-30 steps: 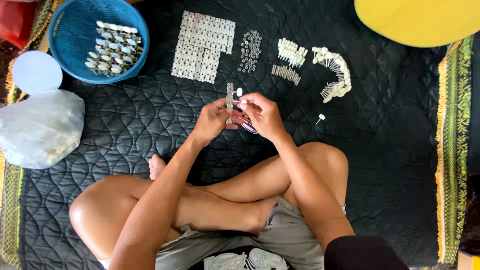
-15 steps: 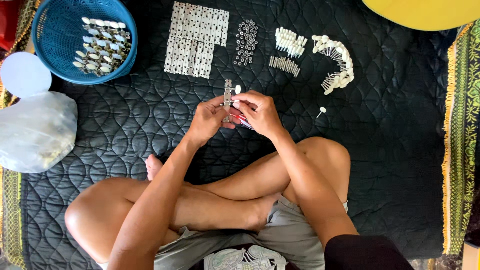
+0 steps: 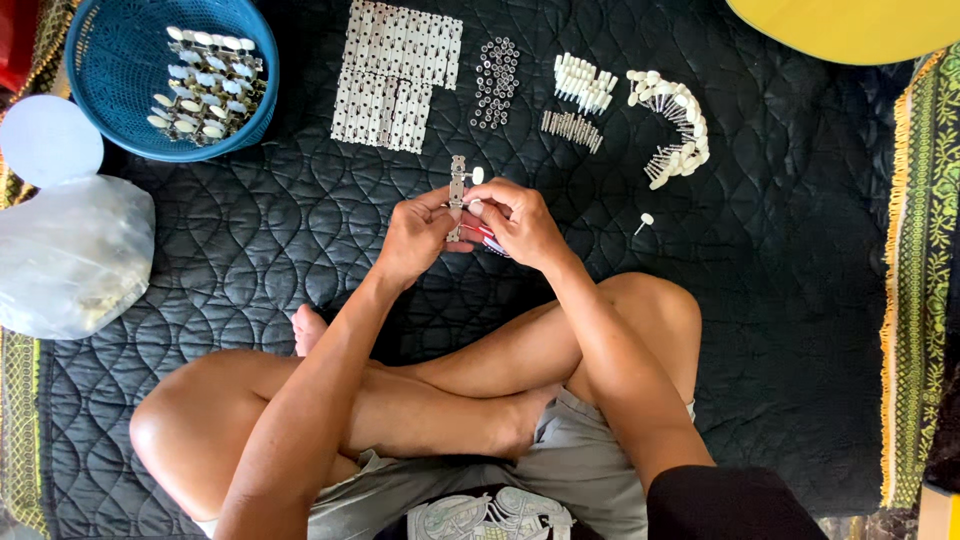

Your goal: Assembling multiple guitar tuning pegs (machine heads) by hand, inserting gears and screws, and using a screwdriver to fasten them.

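I sit cross-legged on a black quilted mat [image 3: 260,260]. My left hand [image 3: 415,238] pinches a narrow metal plate [image 3: 457,180] that stands upright and carries a white-knobbed peg at its right side. My right hand [image 3: 520,225] touches the plate's right side and also grips a red-handled tool [image 3: 490,240], mostly hidden by the fingers. Beyond my hands lie a block of flat white plates [image 3: 395,75], a patch of small dark rings [image 3: 495,82], short white pegs [image 3: 583,85] and a curved row of white-knobbed pins [image 3: 675,125]. One loose pin [image 3: 643,222] rests to the right.
A blue basket [image 3: 110,100] with several assembled pieces stands at the far left. A white round lid [image 3: 48,140] and a clear plastic bag [image 3: 70,255] lie below it. A yellow round object [image 3: 860,28] is at top right. A green patterned border [image 3: 930,250] edges the mat.
My hands have stayed together on the metal plate. The view has shifted slightly, so the parts sit a little higher in the picture.
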